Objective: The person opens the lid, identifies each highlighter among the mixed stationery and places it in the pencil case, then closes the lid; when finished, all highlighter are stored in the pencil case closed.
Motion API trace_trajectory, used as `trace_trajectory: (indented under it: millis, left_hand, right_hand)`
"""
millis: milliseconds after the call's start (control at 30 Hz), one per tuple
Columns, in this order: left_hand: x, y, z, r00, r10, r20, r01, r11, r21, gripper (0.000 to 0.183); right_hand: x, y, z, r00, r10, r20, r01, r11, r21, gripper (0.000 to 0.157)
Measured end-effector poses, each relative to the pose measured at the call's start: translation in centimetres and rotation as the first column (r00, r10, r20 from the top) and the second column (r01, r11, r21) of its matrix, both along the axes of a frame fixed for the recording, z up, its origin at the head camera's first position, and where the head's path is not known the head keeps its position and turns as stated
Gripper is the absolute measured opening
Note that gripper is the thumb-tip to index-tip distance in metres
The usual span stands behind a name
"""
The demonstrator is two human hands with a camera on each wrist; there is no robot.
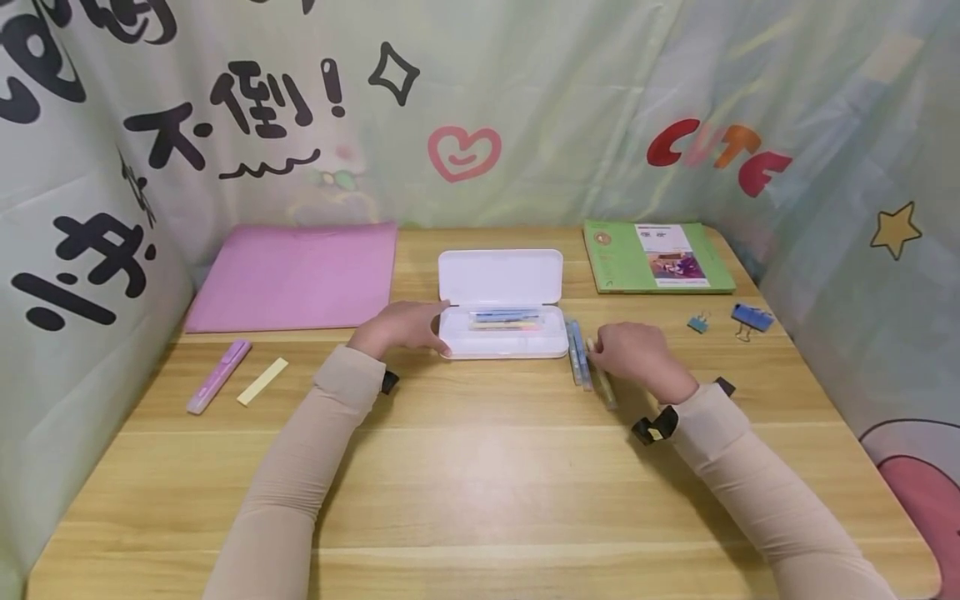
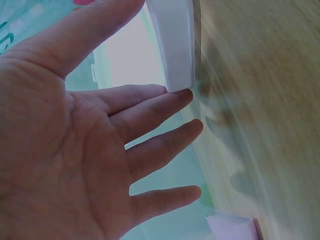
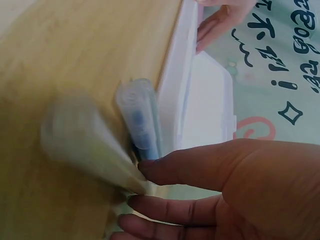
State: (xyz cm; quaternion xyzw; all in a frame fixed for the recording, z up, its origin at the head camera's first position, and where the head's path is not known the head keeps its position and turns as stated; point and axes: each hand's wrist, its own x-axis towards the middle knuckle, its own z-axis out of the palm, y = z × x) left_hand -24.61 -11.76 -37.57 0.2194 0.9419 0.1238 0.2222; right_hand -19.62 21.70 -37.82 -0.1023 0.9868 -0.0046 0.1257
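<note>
An open white pencil case (image 1: 502, 344) lies at the middle of the table, lid tilted back, with several blue and pale pens (image 1: 506, 317) inside. My left hand (image 1: 408, 327) is at its left end. In the left wrist view the fingers (image 2: 160, 155) are straight and spread, and the index and middle fingertips meet the case's corner. My right hand (image 1: 633, 354) pinches a pale yellowish pen (image 1: 606, 387) between thumb and forefinger, tilted and blurred in the right wrist view. Blue pens (image 1: 577, 354) lie side by side between this hand and the case's right end.
At the back left lies a pink folder (image 1: 300, 275), with a pink pen-shaped case (image 1: 219, 377) and a pale yellow strip (image 1: 262, 382) before it. A green book (image 1: 652, 258) lies back right. Nearer are a small teal binder clip (image 1: 699, 322) and a larger blue one (image 1: 752, 317).
</note>
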Motion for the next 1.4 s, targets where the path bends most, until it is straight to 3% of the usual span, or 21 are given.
trace_trajectory:
  millis: [233, 467, 667, 800, 1000, 1300, 1400]
  left_hand:
    - [-0.2, -0.1, -0.4, 1.000, 0.020, -0.006, -0.020, 1.000, -0.010, 0.089]
    - [-0.1, -0.2, -0.4, 1.000, 0.024, -0.004, -0.024, 1.000, -0.016, 0.090]
    - [-0.1, -0.3, -0.5, 1.000, 0.023, -0.007, -0.023, 1.000, -0.018, 0.091]
    - [-0.2, -0.3, -0.6, 1.000, 0.018, -0.014, -0.018, 1.000, -0.022, 0.090]
    - [-0.1, -0.2, -0.5, 1.000, 0.025, -0.008, -0.025, 1.000, -0.012, 0.090]
    - [-0.2, -0.1, -0.5, 1.000, 0.018, -0.017, -0.019, 1.000, -0.022, 0.091]
    - [-0.4, -0.2, -0.5, 0.999, 0.015, -0.028, -0.016, 0.999, -0.030, 0.092]
  right_hand:
    - [-0.3, -0.3, -0.2, 1.000, -0.005, -0.004, 0.005, 1.000, -0.007, 0.033]
    - [-1.0, -1.0, 0.5, 0.998, 0.002, -0.069, -0.003, 1.000, -0.016, 0.027]
    - [-1.5, -2.7, 1.2, 0.987, 0.067, -0.146, -0.073, 0.997, -0.039, 0.015]
    - [-2.0, -4.7, 1.2, 0.949, 0.185, -0.254, -0.211, 0.974, -0.082, 0.013]
    - [-3.2, -8.1, 0.3, 0.844, 0.335, -0.418, -0.383, 0.923, -0.033, 0.013]
    - [-4.9, -11.6, -1.5, 0.767, 0.450, -0.457, -0.463, 0.882, 0.091, 0.011]
    - [-5.0, -12.3, -1.6, 0.755, 0.463, -0.465, -0.467, 0.877, 0.115, 0.012]
